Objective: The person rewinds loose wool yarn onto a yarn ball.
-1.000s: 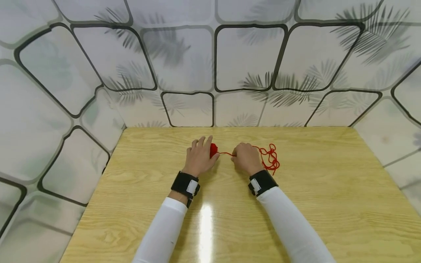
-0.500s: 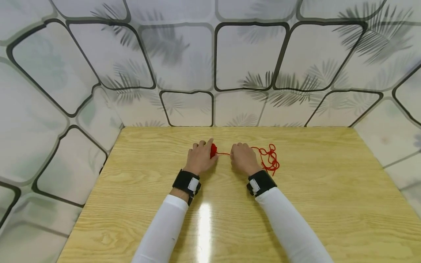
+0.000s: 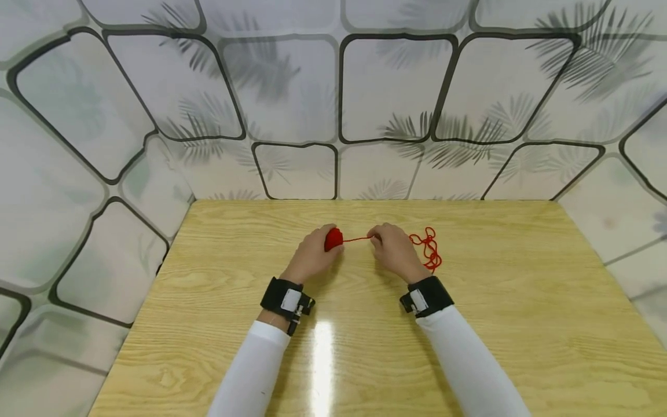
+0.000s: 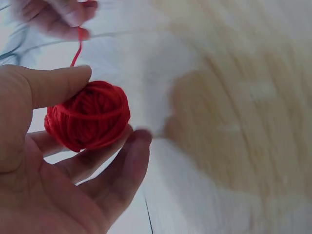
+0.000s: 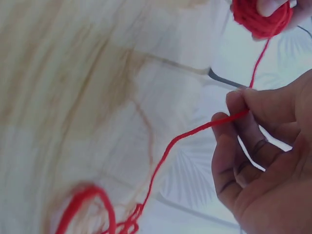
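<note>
In the head view, you have the red ball of yarn (image 3: 334,239) in your left hand (image 3: 310,255), just left of the middle of the worktop (image 3: 521,324) and near its far edge. A short strand (image 3: 356,238) runs from it, looking fairly straight, to your right hand (image 3: 393,252), whose thumb and forefinger pinch it. Beyond that hand, toward the far right corner but well apart from it, the loose loops (image 3: 431,252) lie in a small tangle.

In the left wrist view, your left thumb presses the ball from one side and your fingers curl under it — one fingertip pokes out past the yarn. The wraps cross in more than one direction and sit compactly.

In the right wrist view, the yarn goes from the ball into your right pinch, then over the other fingers and down to the loops; the nearest loop is too blurred to follow.

As for progress, I judge that a compact ball is already formed, while the strand and the tangle are what is left outside it — a modest amount, by the look of it.
</note>
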`<action>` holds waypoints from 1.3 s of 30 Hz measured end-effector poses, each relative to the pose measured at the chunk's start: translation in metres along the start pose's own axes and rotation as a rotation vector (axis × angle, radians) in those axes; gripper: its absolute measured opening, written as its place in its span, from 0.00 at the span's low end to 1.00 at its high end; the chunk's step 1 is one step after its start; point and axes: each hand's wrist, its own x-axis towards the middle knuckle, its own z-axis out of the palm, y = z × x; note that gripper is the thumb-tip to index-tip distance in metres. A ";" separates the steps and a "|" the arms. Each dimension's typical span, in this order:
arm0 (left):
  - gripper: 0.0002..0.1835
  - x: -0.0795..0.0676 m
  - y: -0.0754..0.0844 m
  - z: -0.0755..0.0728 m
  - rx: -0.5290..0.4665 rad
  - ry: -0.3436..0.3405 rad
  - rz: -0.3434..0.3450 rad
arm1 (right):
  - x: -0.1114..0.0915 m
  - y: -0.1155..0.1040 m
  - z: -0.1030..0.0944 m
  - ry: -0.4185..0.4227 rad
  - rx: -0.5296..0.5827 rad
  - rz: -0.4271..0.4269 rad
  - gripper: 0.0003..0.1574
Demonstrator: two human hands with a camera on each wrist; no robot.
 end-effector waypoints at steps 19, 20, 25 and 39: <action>0.26 -0.056 0.027 -0.046 -0.479 -0.163 0.067 | -0.041 -0.004 -0.036 0.229 0.249 -0.176 0.12; 0.26 -0.057 0.028 -0.046 -0.496 -0.181 0.063 | -0.041 -0.004 -0.039 0.241 0.254 -0.188 0.12; 0.25 -0.064 0.028 -0.044 -0.581 -0.245 0.065 | -0.042 -0.009 -0.050 0.284 0.259 -0.239 0.10; 0.27 -0.087 0.052 -0.044 -0.678 -0.268 0.214 | -0.032 -0.021 -0.070 0.383 0.282 -0.297 0.09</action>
